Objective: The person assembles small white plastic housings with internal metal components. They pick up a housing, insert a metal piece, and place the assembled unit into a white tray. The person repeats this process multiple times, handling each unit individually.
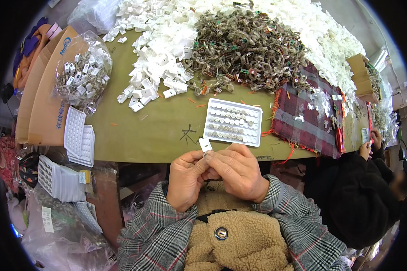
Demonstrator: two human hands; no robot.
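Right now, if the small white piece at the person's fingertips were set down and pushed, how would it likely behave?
The small white piece looks like a straight-edged plastic block, so it is probably stiff. Its small size compared with the left hand and right hand suggests little weight. Its flat face would likely make it slide rather than roll.

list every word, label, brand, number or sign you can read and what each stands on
Brown cardboard box: blue printed lettering, not copied here.
Olive-green tabletop: dark handwritten marks, not copied.
White paper label on clear plastic bag: too small to read.
Small white rectangular plastic casing between left hand and right hand: dark mark, too small to identify.
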